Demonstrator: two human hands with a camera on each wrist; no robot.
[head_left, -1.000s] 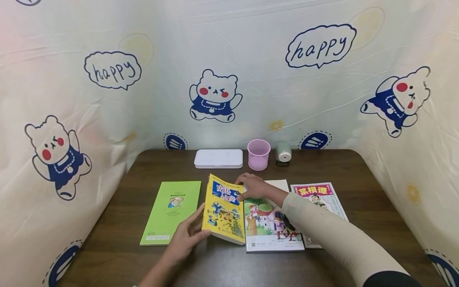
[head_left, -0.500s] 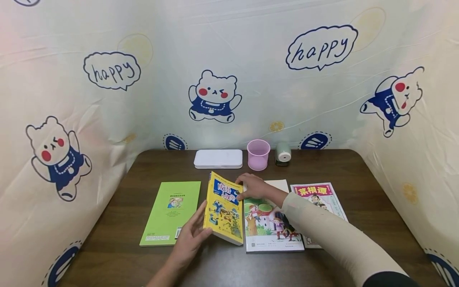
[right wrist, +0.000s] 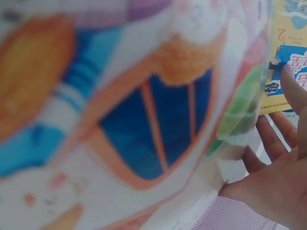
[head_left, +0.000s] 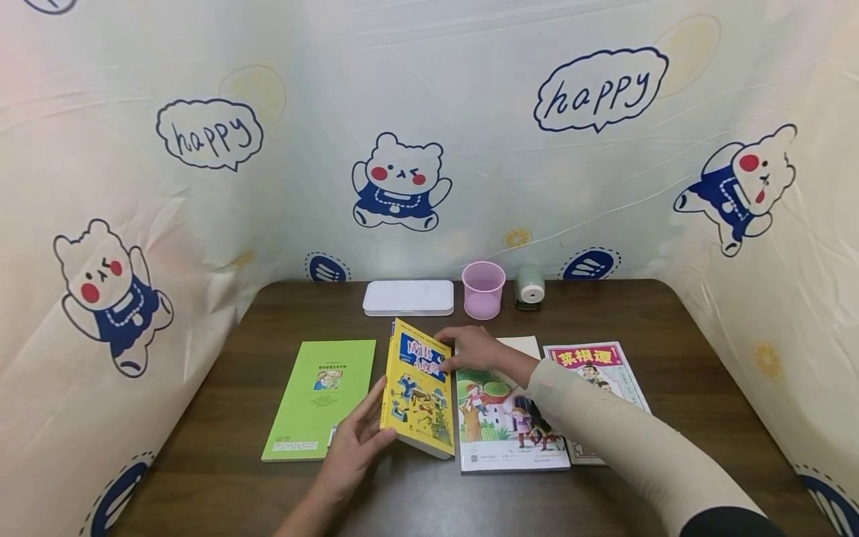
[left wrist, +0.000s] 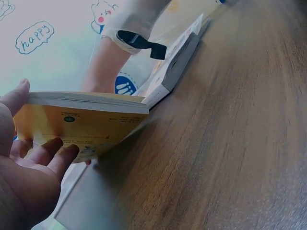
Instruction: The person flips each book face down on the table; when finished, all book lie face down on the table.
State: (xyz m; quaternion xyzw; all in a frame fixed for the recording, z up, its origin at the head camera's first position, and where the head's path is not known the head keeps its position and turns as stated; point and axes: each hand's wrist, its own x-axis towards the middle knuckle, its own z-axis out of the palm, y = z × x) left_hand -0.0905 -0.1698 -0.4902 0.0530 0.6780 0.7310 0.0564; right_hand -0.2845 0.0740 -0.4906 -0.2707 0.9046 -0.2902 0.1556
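Grip of left hand [head_left: 350, 447] and right hand [head_left: 475, 348] clamped on a tilted yellow paperback [head_left: 417, 399], fingers [left wrist: 63, 160] beneath hidden from above; beige sleeve [head_left: 631, 425] partly covers pink-titled book [head_left: 607, 367].

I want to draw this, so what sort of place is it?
Probably a wooden desk for reading or schoolwork, maybe a child's. The clues are the yellow storybook, what looks like a pencil sharpener at the back, and the bear-print cloth hanging behind.
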